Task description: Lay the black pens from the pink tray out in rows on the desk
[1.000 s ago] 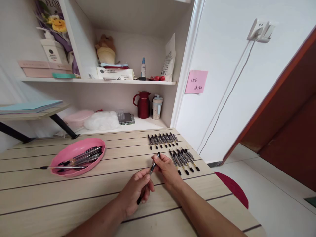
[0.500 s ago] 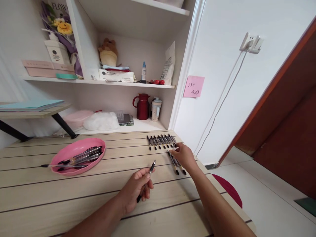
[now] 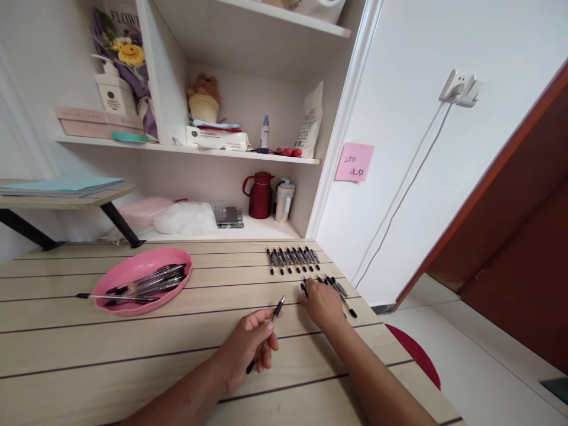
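My left hand is closed around a black-gripped pen, its tip pointing up and away from me. To the right, my right hand is low over the table with its fingers curled. A dark pen shows at its fingertips; the rest is hidden by the hand. Several more pens lie beside and partly under that hand. Behind them a neat row of pens lies side by side. At the left a pink oval bowl holds several pens, one sticking out over its rim.
The wooden tabletop has dark grooves. Behind it, a white shelf unit holds a red jug, a tumbler and a plastic bag. A small raised stand is at the left. A pink note is on the wall.
My right hand has moved slightly toward me, now covering some of the nearer pens. My left hand still holds its pen in almost the same place. The view has shifted a little.
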Demonstrator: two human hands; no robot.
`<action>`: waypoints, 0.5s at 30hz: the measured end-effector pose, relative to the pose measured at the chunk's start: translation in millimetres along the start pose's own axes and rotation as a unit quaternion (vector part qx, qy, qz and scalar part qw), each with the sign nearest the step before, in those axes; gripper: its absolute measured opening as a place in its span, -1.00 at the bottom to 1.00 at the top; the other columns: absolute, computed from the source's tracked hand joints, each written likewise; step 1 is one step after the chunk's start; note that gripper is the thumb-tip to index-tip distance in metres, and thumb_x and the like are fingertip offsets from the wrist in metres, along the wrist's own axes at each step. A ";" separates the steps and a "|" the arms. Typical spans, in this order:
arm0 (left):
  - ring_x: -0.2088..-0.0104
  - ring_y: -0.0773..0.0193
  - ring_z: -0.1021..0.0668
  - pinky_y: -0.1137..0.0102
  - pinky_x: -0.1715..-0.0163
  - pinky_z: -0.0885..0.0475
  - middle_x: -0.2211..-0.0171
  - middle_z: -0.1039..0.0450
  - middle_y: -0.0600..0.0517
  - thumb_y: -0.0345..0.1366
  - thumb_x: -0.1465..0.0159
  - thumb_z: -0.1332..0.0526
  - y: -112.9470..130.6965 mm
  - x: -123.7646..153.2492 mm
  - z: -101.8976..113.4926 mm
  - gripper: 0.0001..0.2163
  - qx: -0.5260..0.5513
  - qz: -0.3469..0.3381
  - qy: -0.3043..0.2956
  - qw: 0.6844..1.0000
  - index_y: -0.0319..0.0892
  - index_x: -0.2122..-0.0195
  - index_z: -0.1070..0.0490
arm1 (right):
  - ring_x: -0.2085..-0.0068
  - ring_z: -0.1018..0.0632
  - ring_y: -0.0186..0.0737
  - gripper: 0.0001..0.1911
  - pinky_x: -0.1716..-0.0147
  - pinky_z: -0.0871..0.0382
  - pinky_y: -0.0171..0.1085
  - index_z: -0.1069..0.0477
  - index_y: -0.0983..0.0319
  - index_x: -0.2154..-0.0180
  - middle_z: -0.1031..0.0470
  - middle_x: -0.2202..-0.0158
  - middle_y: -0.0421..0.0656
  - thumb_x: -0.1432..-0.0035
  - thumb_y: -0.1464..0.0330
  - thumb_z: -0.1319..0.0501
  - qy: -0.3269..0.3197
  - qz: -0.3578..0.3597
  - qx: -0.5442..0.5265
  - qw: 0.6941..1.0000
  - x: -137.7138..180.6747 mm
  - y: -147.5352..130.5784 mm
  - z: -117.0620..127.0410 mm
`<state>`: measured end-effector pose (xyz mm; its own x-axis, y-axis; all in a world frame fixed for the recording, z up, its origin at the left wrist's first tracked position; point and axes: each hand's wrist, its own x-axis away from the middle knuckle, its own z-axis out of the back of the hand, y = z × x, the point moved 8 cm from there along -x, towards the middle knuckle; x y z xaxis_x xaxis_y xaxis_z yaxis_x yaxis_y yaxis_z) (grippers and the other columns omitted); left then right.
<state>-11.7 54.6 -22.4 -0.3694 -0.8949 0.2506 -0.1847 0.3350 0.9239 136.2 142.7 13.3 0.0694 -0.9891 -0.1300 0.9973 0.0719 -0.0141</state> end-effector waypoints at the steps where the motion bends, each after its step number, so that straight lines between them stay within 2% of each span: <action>1: 0.77 0.51 -0.31 0.57 0.79 -0.04 0.60 -0.33 0.16 -0.16 -0.07 -0.15 0.2 0.1 -0.3 -0.56 0.000 0.000 0.000 1.000 -0.17 0.01 -0.21 | 0.22 -0.48 -0.11 -0.76 0.32 -0.19 -0.27 -0.31 0.28 0.26 -0.48 0.28 0.03 -0.04 0.28 -0.11 -0.001 -0.001 -0.003 1.000 0.3 -0.2 -0.3; 5: 0.76 0.51 -0.32 0.56 0.78 -0.05 0.59 -0.33 0.16 -0.16 -0.08 -0.13 1.8 1.1 -1.1 -0.57 -0.001 -0.003 0.001 1.000 -0.17 0.01 -0.21 | 0.24 -0.48 -0.11 -0.75 0.36 -0.18 -0.29 -0.33 0.27 0.27 -0.49 0.29 -0.01 -0.02 0.25 -0.12 0.010 -0.007 -0.018 1.000 1.1 3.8 4.2; 12: 0.76 0.51 -0.31 0.56 0.78 -0.04 0.59 -0.31 0.15 -0.20 -0.12 -0.10 1.5 1.4 -2.1 -0.60 -0.006 0.002 0.002 1.000 -0.19 0.01 -0.20 | 0.32 -0.47 -0.19 -0.75 0.48 -0.11 -0.33 -0.40 0.18 0.40 -0.50 0.39 -0.11 -0.10 0.28 0.02 0.039 -0.079 -0.093 0.992 1.9 37.6 21.3; 15: 0.75 0.51 -0.31 0.56 0.78 -0.05 0.58 -0.31 0.14 -0.21 -0.13 -0.08 2.0 1.5 -2.1 -0.61 -0.007 -0.002 0.004 1.000 -0.19 0.01 -0.19 | 0.34 -0.47 -0.20 -0.76 0.47 -0.11 -0.33 -0.41 0.17 0.44 -0.50 0.41 -0.13 -0.07 0.26 -0.01 0.021 -0.070 -0.104 0.992 2.7 33.7 17.1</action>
<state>-10.7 53.3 -19.6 -0.3617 -0.8986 0.2482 -0.1731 0.3264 0.9292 170.3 140.2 29.3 -0.0744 -0.9855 -0.1526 0.9703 -0.0362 -0.2393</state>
